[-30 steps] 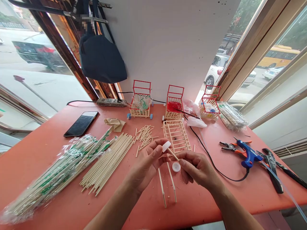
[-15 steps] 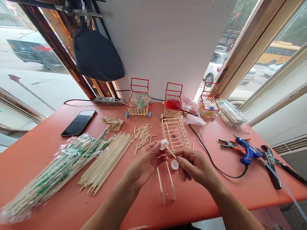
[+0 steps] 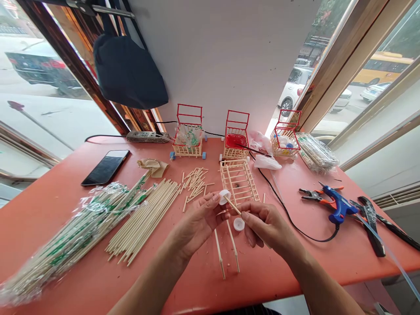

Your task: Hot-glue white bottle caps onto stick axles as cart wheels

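My left hand pinches a small white bottle cap between thumb and fingers. My right hand grips a short wooden stick whose far end sits in that cap. A second white cap lies on the red table just below the stick, between my hands. Two longer sticks lie side by side on the table under my hands. Just beyond my fingers rests a flat ladder-like frame of sticks.
Loose sticks and wrapped chopstick bundles fill the left side, with a phone behind them. Short cut sticks lie mid-table. Three small red-framed stick carts stand at the back. A blue glue gun, pliers and a cord lie right.
Both hands with the cap and stick have held nearly the same pose, drifting slightly toward the table; the view has tilted a little.
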A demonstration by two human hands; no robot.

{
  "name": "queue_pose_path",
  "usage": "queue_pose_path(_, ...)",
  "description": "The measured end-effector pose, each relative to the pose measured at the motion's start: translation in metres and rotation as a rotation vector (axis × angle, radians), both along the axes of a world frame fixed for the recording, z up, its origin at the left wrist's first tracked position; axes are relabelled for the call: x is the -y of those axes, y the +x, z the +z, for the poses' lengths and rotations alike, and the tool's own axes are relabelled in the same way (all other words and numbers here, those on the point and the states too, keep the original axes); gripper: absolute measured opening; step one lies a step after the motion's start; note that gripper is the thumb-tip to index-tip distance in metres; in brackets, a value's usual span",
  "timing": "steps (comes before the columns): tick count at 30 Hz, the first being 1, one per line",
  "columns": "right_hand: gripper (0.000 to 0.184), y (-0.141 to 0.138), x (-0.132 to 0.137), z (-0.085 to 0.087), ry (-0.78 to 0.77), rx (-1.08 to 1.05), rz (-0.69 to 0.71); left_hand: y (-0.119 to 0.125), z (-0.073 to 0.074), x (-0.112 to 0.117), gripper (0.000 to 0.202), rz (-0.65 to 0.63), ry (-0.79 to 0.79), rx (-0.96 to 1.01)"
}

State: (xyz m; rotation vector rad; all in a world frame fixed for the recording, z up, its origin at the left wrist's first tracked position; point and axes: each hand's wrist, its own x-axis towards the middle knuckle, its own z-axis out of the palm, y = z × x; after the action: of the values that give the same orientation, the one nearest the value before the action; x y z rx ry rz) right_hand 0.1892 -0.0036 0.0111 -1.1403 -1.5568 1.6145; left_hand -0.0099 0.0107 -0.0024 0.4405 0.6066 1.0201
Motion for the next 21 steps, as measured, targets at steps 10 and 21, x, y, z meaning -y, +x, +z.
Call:
queue_pose_path(10, 0.033, 0.003, 0.0, -0.003, -0.063, -0.036, 0.009, -0.002, -0.007, -0.005, 0.037, -0.02, 0.073, -0.039)
queue_pose_path(21, 0.034, 0.006, -0.003, -0.008, 0.049, -0.022, 0.017, -0.006, 0.005, -0.002, 0.055, 0.024, 0.175, -0.081)
